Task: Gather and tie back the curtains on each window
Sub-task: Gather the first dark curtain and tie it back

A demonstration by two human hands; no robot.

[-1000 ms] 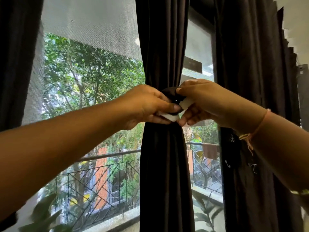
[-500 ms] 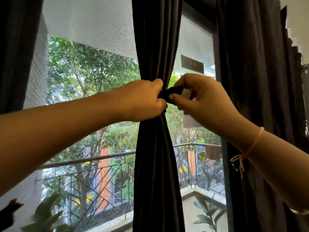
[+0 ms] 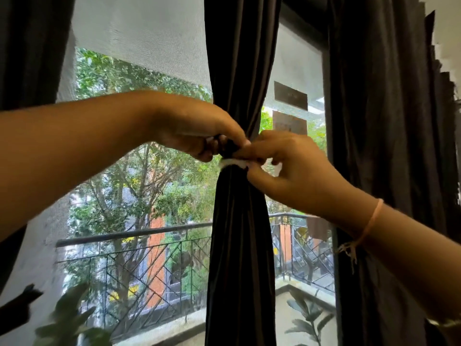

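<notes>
Shifted since earlier: right hand (image 3: pixel 294 171) now pinches white tie (image 3: pixel 233 163) at curtain's (image 3: pixel 239 245) 3 o'clock; left hand (image 3: pixel 197 136) grip clenches the gather. Tying step; next, cinch and fasten.

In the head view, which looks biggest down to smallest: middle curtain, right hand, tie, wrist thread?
1. middle curtain
2. right hand
3. wrist thread and tie: unranked. Both look small, the thread is nearer the camera, and fingers hide much of the tie.

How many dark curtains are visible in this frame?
3: left curtain at the frame's edge, centre curtain gathered at a tieback, right curtain hanging loose; its folds may hide another.
</notes>
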